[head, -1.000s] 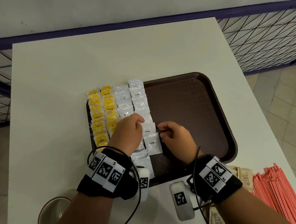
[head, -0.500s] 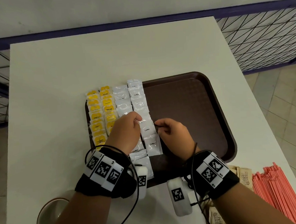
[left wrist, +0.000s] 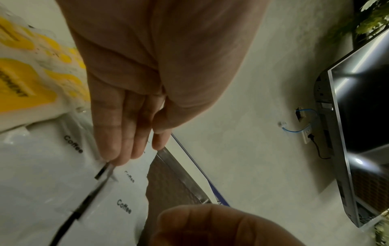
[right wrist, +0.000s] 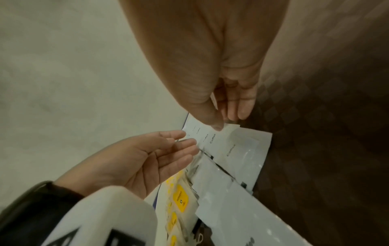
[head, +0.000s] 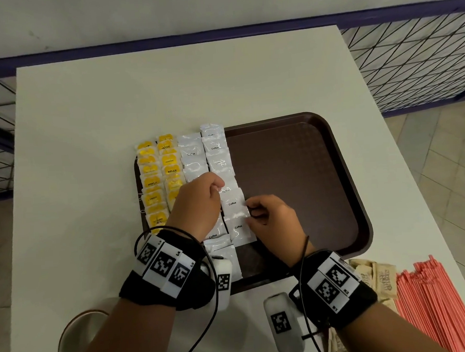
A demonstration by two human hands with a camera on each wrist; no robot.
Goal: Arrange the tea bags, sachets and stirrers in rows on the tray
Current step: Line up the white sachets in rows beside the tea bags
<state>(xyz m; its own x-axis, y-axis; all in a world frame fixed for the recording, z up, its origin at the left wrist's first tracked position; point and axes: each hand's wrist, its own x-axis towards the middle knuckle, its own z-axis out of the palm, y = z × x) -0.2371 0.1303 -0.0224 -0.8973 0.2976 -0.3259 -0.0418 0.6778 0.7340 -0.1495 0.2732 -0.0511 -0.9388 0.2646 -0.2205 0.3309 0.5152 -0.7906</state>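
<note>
Both hands work over the near middle of the brown tray (head: 294, 177): the left hand (head: 197, 205) lies with its fingers straight and relaxed, their tips resting on the white coffee sachets (head: 219, 163), and the right hand (head: 272, 219) pinches the right edge of one coffee sachet (head: 232, 203) between thumb and curled fingers. Nearer than the hands, on the white surface (head: 112, 107), a round brown-rimmed cup (head: 78, 337) sits at the near left, beige paper sachets (head: 379, 278) lie just beyond the right wrist, and a bundle of pink stirrers (head: 438, 307) lies at the near right, off the tray. On the tray itself the left part is filled: two rows of yellow tea bags (head: 161, 180) run from near to far along the left rim, and just to their right stand two rows of the white sachets, overlapping one another. To the right of those, the tray floor is bare brown. Beyond the surface's far edge runs a dark blue rail (head: 163, 42) with black mesh fencing (head: 409, 61) at the far right.
</note>
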